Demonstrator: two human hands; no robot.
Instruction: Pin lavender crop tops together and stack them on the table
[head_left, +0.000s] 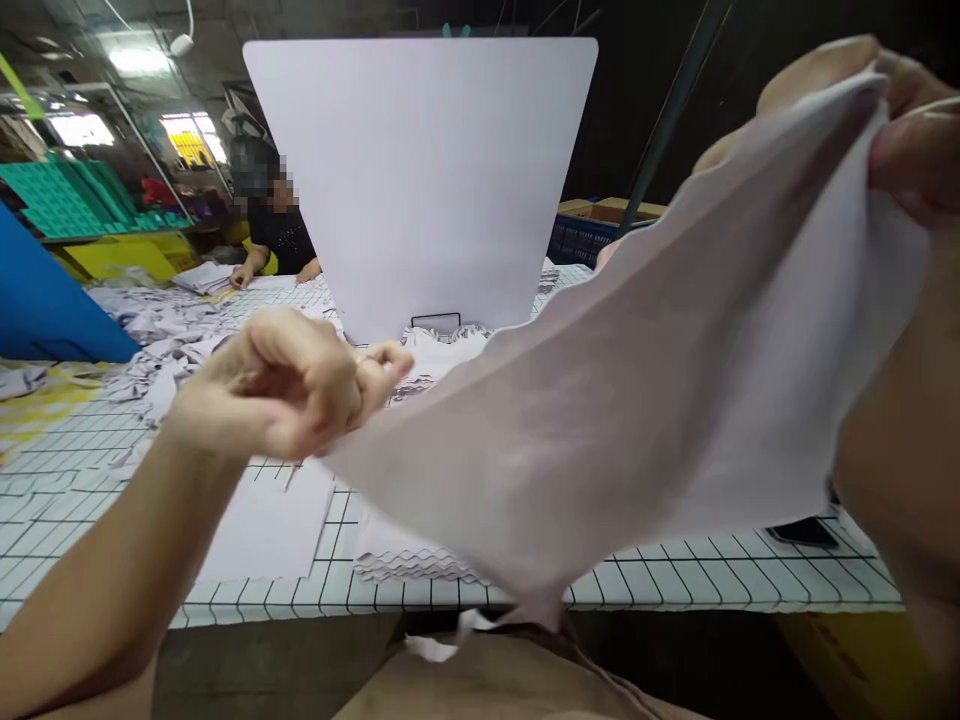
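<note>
A pale grey-white piece of cloth [585,430] is stretched in the air across the front of the table, slightly blurred. Its upper corner is pinched in my right hand [911,130], raised at the right. At the cloth's lower left corner, my left hand [300,385] is closed with curled fingers and appears to grip the edge, though the contact is partly hidden. Beneath the cloth lies a stack of wavy-edged cloth pieces [420,563], mostly covered. A flat white sheet [259,530] rests beside that stack, under my left wrist.
A large white board [427,180] stands upright behind the stack. Heaped cloth pieces [165,320] and a blue panel [52,290] are at left. A dark phone [804,532] lies near the right edge of the checked tablecloth [675,580]. A co-worker [281,240] sits across the table.
</note>
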